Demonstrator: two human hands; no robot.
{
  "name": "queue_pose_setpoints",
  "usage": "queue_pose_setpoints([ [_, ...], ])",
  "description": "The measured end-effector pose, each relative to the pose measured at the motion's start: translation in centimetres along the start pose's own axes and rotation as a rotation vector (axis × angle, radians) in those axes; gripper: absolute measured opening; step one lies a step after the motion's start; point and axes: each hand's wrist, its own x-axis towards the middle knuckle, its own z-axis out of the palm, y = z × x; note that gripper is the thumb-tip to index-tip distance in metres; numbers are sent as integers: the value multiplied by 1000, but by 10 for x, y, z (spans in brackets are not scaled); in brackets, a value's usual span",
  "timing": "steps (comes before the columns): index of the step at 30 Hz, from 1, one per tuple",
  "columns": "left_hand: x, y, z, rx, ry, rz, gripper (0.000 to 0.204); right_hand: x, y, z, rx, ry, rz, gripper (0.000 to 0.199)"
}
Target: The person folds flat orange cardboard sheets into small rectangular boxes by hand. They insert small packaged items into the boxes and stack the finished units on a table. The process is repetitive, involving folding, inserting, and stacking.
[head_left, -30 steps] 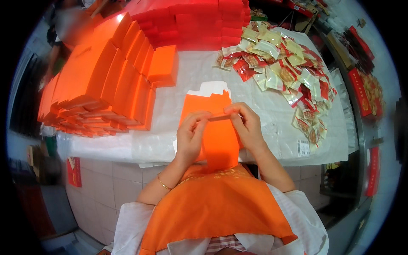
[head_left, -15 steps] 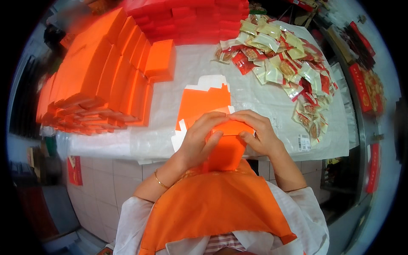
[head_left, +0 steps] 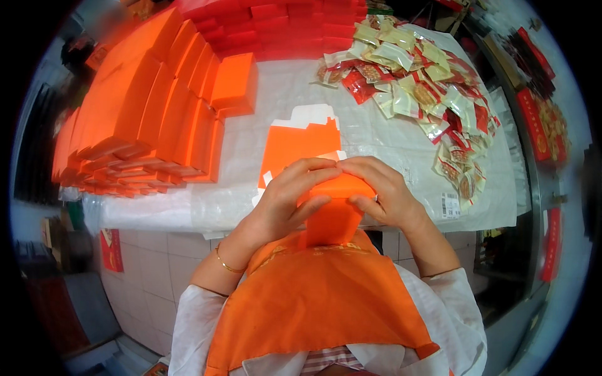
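An orange cardboard box (head_left: 335, 216) stands on end close against my orange apron, at the table's near edge. My left hand (head_left: 291, 191) wraps its left side, with the thumb bent over the near face. On the other side my right hand (head_left: 382, 191) grips the box, its fingers curled over the far top edge and nearly meeting the left fingertips. The top end of the box looks folded over between my thumbs. Just beyond my hands lies a flat, unfolded orange carton (head_left: 298, 147) with white flaps, partly hidden by my left hand.
Stacked orange boxes (head_left: 150, 106) fill the left of the table, one box (head_left: 233, 84) beside them. Red boxes (head_left: 269, 28) are piled at the back. A heap of small food packets (head_left: 420, 81) lies at the right on the pale plastic-covered table (head_left: 376, 138).
Both hands keep their hold on the box, with slight shifts of the fingers and left wrist. The view has moved slightly; the stacks and packets stay as they were.
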Motion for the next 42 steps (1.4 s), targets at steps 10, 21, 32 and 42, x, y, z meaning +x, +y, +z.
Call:
queue_pose_setpoints([
  [10,8,7,2,-78,102,-130,17,11,-4,-9,-85,41,-73,32],
  [21,-7,0,36,-271,265,-266,46,30,-30,-32,-25,-183,57,35],
  [32,-9,9,26,-278,77,-319,58,28,-27,-25,-1,-151,-28,48],
  [42,-15,5,28,-165,74,-291,61,16,-22,-13,8,-142,-43,43],
])
